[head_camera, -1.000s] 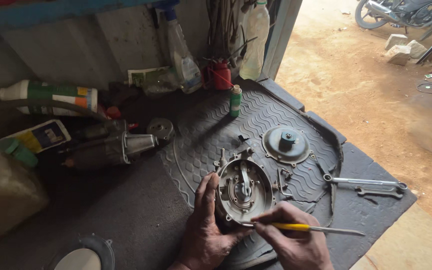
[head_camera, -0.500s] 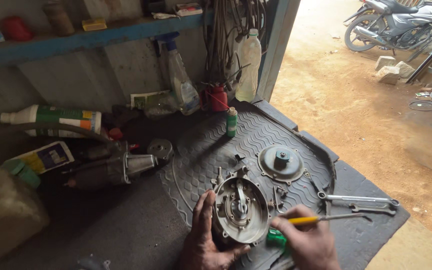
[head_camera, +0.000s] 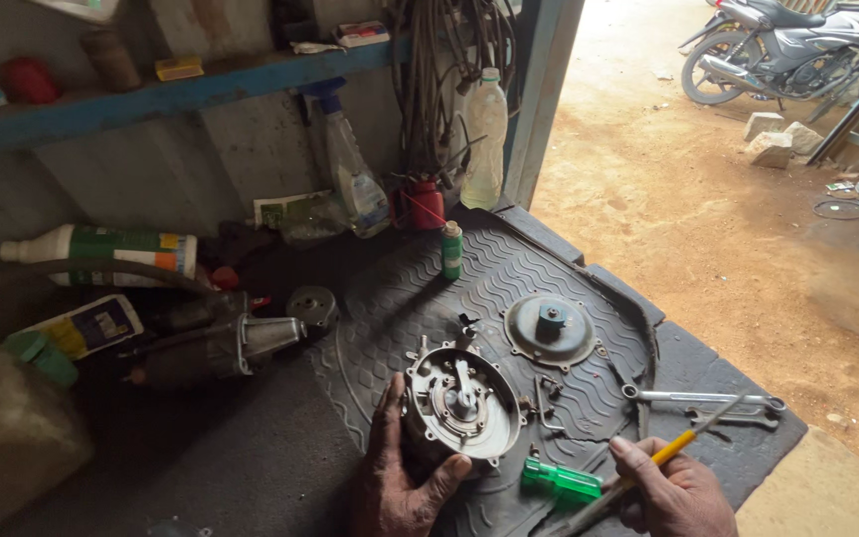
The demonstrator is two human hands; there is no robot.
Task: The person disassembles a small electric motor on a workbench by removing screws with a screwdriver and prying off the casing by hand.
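Lower centre of the frame: the left hand [head_camera: 405,482] cupped a round metal housing [head_camera: 461,406], thumb at its lower rim and fingers [head_camera: 388,413] curled round its left side, so the part was firmly gripped where it rested on the ribbed rubber mat [head_camera: 509,268] covering the surface. Lower right: the right hand [head_camera: 676,492] was closed on a yellow-handled screwdriver [head_camera: 670,453], whose shaft ran up and to the right, its tip over two wrenches [head_camera: 708,403] lying on the mat. A green tool handle [head_camera: 561,481] lay on the mat between the two hands, just beside the housing and touching neither hand. Right of centre, a round cover plate [head_camera: 550,331] sat flat on the mat, near the housing but apart from it. A small green bottle [head_camera: 451,250] stood upright above it. At left lay a dark cylindrical motor part [head_camera: 216,343] and a white and green bottle [head_camera: 101,254] on its side. A spray bottle [head_camera: 350,164] stood against the wall at upper centre.
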